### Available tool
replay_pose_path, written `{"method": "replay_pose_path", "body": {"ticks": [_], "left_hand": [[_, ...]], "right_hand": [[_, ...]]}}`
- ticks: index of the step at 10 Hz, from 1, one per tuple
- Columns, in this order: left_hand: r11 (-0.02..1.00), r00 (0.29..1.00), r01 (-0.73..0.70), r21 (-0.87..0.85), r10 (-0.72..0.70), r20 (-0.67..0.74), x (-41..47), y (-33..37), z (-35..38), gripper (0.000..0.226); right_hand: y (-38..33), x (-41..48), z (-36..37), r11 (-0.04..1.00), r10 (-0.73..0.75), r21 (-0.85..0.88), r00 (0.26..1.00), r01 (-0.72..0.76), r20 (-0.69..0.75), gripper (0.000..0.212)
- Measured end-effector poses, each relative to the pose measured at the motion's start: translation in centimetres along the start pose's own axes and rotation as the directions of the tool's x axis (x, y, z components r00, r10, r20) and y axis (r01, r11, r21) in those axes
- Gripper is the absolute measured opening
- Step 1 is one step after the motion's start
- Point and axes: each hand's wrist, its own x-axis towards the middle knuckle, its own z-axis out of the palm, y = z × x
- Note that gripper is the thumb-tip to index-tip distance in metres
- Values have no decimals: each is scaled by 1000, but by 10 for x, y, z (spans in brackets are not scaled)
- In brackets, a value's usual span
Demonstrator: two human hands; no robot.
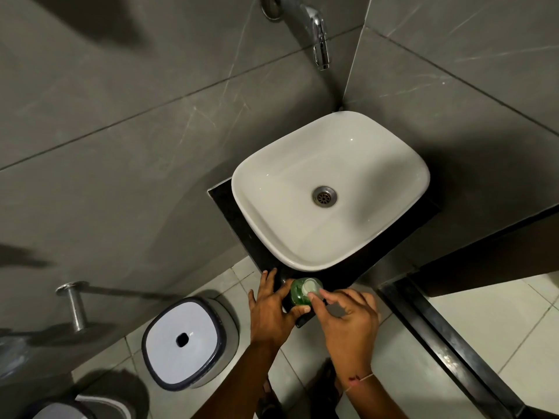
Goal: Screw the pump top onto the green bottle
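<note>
Bottle (299,293) stands upright, axis toward camera, on the black counter (230,213) at its front corner, just beside the sink (272,237) rim — little free ledge. Left hand (272,309) wraps the bottle; right hand (348,319) fingertips pinch the pump top (309,287).

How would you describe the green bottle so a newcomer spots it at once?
Start at the white basin on the black counter. At the counter's near edge, between the left hand and right hand, stands the green bottle. It is the only green, translucent thing there.
</note>
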Motion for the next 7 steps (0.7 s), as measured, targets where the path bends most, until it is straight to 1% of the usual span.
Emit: {"method": "replay_pose_path", "body": {"ticks": [1, 2, 3, 5, 6, 7], "left_hand": [[1000, 1000, 13, -2, -13, 12, 1, 0, 0, 82], [1000, 999, 24, -10, -24, 28, 2, -3, 4, 65], [1000, 999, 26, -1, -26, 37, 2, -3, 4, 62], [1000, 999, 24, -2, -24, 46, 3, -3, 2, 61], [1000, 999, 13, 3, -13, 52, 1, -2, 0, 69], [999, 991, 31, 40, -36, 130, -3, -1, -8, 96]], "right_hand": [[-13, -8, 4, 998, 69, 3, 996, -69, -53, 18], [-19, -12, 8, 990, 134, 41, 989, -131, -67, 18], [-21, -16, 10, 981, 187, 66, 981, -184, -49, 20], [-26, -15, 11, 973, 207, 109, 977, -201, -47, 21], [-26, -15, 5, 957, 252, 158, 967, -243, -40, 35], [-21, -10, -17, 883, 342, 345, 940, -320, -4, 40]]}}
